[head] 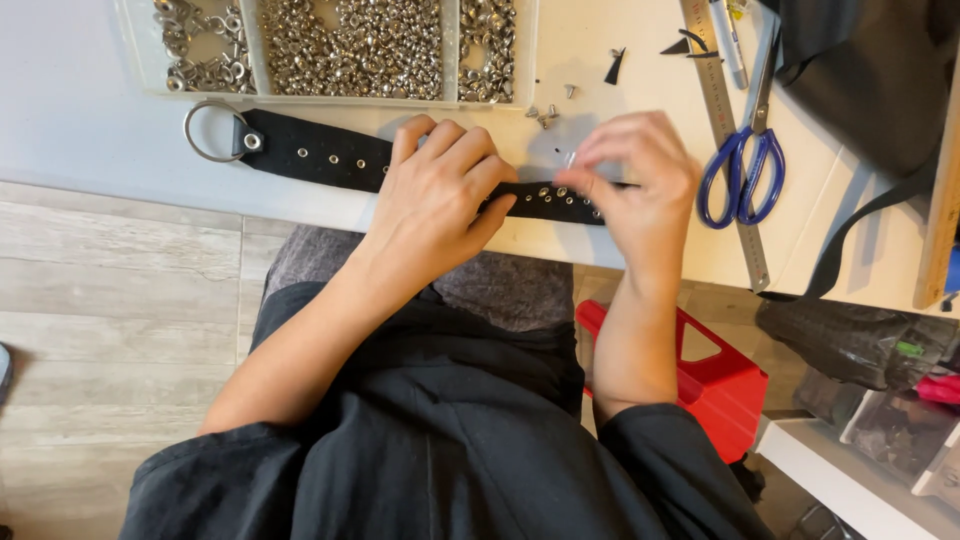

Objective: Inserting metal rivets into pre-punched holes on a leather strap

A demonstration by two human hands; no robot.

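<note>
1. Pale worktable (80, 120) fills the head view; my left hand (435, 190) presses flat on a black strap (310, 152), fingers closed over it.
2. Just right of that hold, my right hand (640, 180) pinches a small stud (570, 158).
3. Studs (560, 195) sit between my hands; leftward holes look unfilled, I judge.

Your left hand (435, 190) rests on the black studded leather strap (320, 155), which lies across the white table (90, 120) along its near edge. Your right hand (640, 180) sits at the strap's right end. Behind the strap lies the clear 3-compartment tray of silver metal studs (350, 45). Right of your right hand lie the blue-handled scissors (742, 175), touching the long steel ruler (725, 130). Below the table's edge, right of your lap, stands the red plastic stool (720, 385).
</note>
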